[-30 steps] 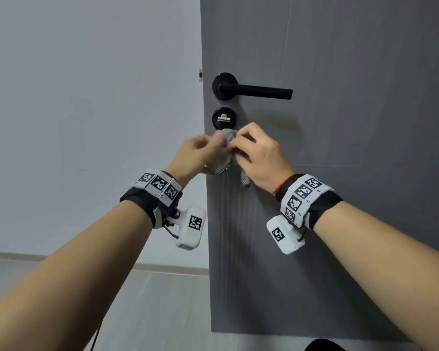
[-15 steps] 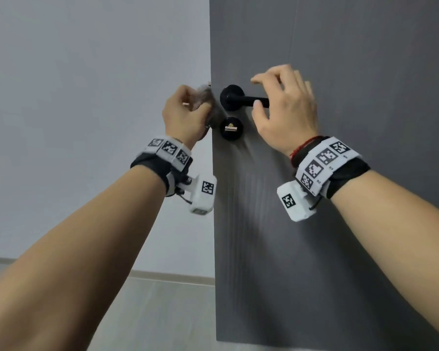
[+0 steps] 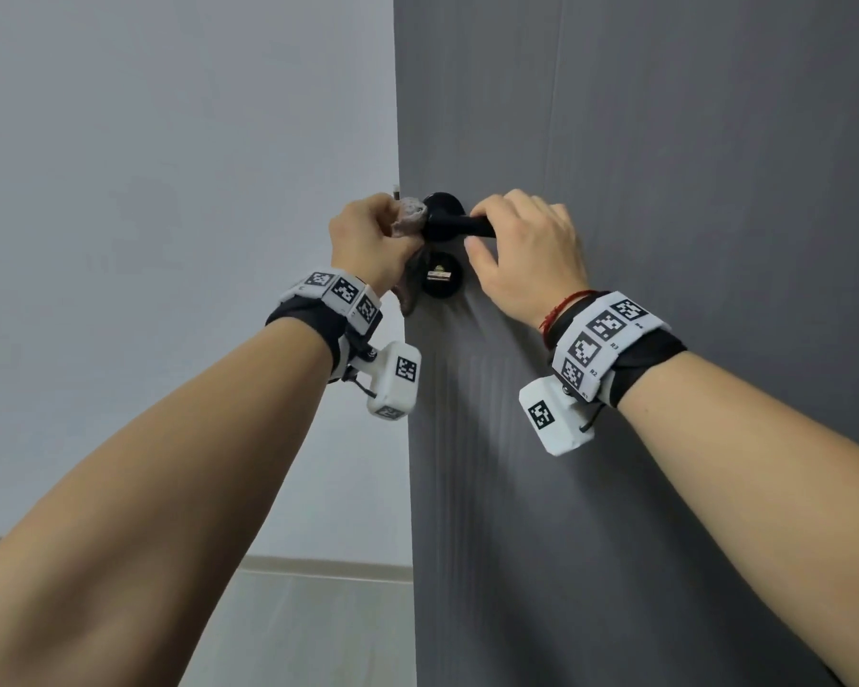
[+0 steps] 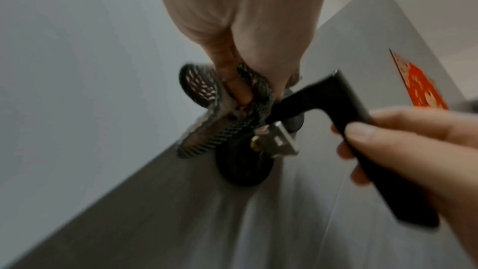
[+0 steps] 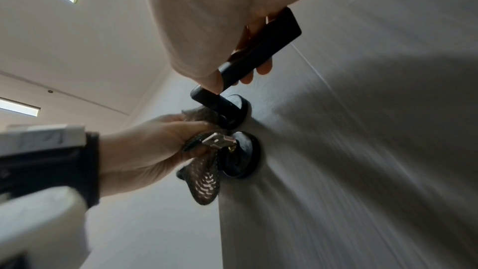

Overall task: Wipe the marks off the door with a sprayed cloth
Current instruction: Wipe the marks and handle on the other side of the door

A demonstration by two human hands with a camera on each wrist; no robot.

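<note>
Hands worked at the latch edge of a dark grey door [image 3: 665, 438]: the left hand [image 3: 368, 240] gripped a bunched woven cloth [image 3: 410, 218] against the round base of the black lever handle [image 3: 459, 225], and the right hand [image 3: 526, 255] curled its fingers round the lever's bar. To do this step well, I judged the right hand should hold the lever steady while the cloth rubbed close round the base. Only the wrist views showed a silver key [image 4: 278, 140] jutting from the lock [image 5: 240, 156] below, and the left wrist view alone caught a red decoration [image 4: 419, 85] farther along the door.
</note>
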